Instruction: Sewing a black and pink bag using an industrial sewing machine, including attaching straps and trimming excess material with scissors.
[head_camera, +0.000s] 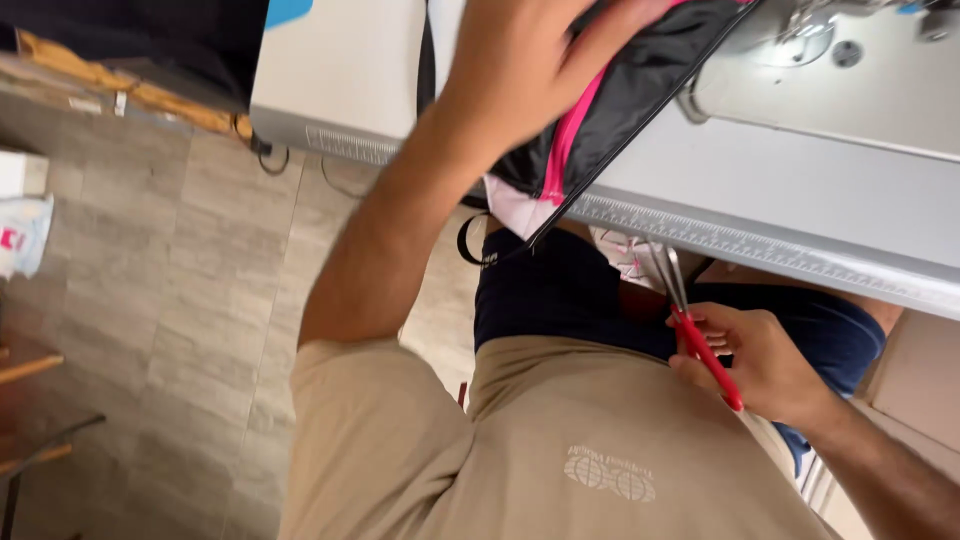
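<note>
- Left hand (530, 60) presses flat, fingers spread, on the black fabric piece with pink zipper (610, 110) lying over the white tabletop (720, 185) edge.
- Right hand (750, 360) grips red-handled metal scissors (695, 325), blades pointing toward the tabletop edge.

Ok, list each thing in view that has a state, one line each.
Left hand: pressed flat on the fabric piece.
Right hand: closed around the scissors' handles.
Scissors: red-handled, blades close together, pointing up at the table edge.
Black and pink fabric piece: draped over the table's front edge.
Sewing table: light top, ruler strip along its edge.
</note>
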